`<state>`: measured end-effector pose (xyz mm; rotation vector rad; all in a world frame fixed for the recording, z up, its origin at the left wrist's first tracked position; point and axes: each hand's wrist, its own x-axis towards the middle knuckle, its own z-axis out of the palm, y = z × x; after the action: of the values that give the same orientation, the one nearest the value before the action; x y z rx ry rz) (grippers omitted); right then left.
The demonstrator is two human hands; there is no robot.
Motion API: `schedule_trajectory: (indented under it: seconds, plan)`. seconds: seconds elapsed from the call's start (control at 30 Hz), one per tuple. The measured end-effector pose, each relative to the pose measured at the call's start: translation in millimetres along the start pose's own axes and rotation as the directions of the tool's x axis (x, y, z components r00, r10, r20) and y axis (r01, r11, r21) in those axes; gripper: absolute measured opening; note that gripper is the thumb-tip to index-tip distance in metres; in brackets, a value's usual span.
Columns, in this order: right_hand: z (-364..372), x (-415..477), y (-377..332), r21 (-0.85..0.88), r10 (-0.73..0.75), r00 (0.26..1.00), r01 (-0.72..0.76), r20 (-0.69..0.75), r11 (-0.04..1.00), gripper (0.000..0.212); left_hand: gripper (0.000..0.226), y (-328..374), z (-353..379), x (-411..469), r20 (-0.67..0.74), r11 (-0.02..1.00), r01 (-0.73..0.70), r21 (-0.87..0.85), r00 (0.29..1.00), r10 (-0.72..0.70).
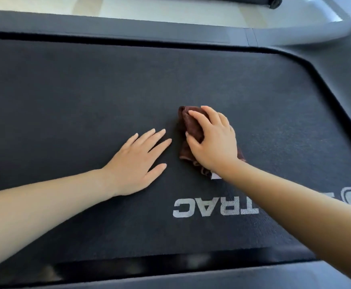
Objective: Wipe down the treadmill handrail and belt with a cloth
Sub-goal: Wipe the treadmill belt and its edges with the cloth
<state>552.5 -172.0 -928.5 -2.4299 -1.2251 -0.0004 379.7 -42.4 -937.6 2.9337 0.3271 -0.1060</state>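
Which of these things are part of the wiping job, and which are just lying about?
In the job: brown cloth, gripped by the right hand; treadmill belt; left hand resting flat on it.
Just there: side rail, pale floor, dark wheel beyond.

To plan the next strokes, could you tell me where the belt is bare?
Bare belt runs left of the left hand and beyond both hands to the far side rail. Crowded mid-belt, where the right hand grips the cloth.

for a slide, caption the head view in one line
Wiping the treadmill belt: right hand grips a brown cloth, left hand rests flat beside it.
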Motion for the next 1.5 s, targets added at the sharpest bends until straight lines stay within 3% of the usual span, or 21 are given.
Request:
schedule_trajectory:
  seconds: [0.17,0.33,0.47,0.63,0.83,0.97,1.1,1.23,1.5]
  plan:
    - [-4.0,-34.2,-0.7,0.012,-0.078,0.997,0.078,0.026,0.997,0.055,0.062,-17.9,-0.6,-47.7,0.038,0.997,-0.069,-0.034,0.997,0.07]
    - [-6.5,-74.8,-7.4,0.009,-0.241,0.968,0.241,0.074,0.971,0.056,0.057,-15.5,-0.2,-48.3,-0.055,0.992,-0.031,-0.121,0.998,0.025]
    - [-7.1,-42.7,-9.3,0.074,-0.224,0.97,0.218,0.094,0.973,0.054,0.055,-20.5,1.3,-47.1,-0.085,0.99,-0.041,-0.136,0.996,0.029]
    - [3.8,-13.5,-22.4,0.025,-0.156,0.985,0.154,0.068,0.988,0.053,0.056,-20.1,3.4,-46.6,-0.089,0.991,-0.049,-0.123,0.995,0.038]
    - [-6.4,-53.6,-8.0,-0.007,-0.236,0.967,0.238,0.1,0.971,0.058,0.057,-19.7,2.3,-49.2,-0.078,0.991,-0.066,-0.119,0.995,0.057]
    - [-2.2,-46.4,-13.3,0.006,-0.195,0.977,0.196,0.09,0.981,0.055,0.058,-27.4,-0.5,-44.0,-0.086,0.993,-0.084,-0.079,0.993,0.078]
    - [10.3,-5.4,-25.2,0.011,-0.177,0.981,0.177,0.084,0.984,0.054,0.055,-48.9,-10.6,-14.8,-0.127,0.998,0.023,-0.063,0.991,-0.031]
    - [23.1,43.8,-27.9,0.028,-0.129,0.991,0.128,0.034,0.991,0.052,0.047,-77.5,-19.9,25.7,-0.207,0.998,0.033,-0.045,0.977,-0.042]
    - [38.4,161.0,-9.9,0.024,-0.054,0.999,0.053,0.009,0.998,0.052,0.051,-134.5,-26.8,106.5,-0.225,0.95,0.284,-0.133,0.924,-0.308]
